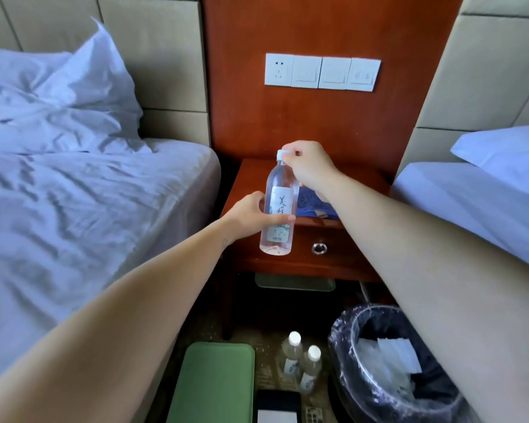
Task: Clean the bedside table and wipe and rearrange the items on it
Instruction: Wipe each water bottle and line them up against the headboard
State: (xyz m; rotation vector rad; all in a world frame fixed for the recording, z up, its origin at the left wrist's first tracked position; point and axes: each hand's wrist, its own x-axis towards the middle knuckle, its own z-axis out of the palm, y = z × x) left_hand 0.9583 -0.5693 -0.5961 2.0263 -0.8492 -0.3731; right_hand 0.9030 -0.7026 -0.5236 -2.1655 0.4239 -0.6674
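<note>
A clear water bottle (278, 206) with a white label and white cap is held upright in the air in front of the red-brown bedside table (361, 178). My left hand (251, 213) grips the bottle's middle from the left. My right hand (309, 166) pinches the cap at the top. A blue cloth (313, 204) lies on the table top, partly hidden behind my right forearm. The table has a drawer with a metal ring pull (319, 248).
Beds with white sheets flank the table on both sides. On the floor below stand two small water bottles (301, 360), a green tray (216, 383), a dark flat object (277, 404) and a bin with a black liner (388, 361). Wall switches (321, 72) sit above.
</note>
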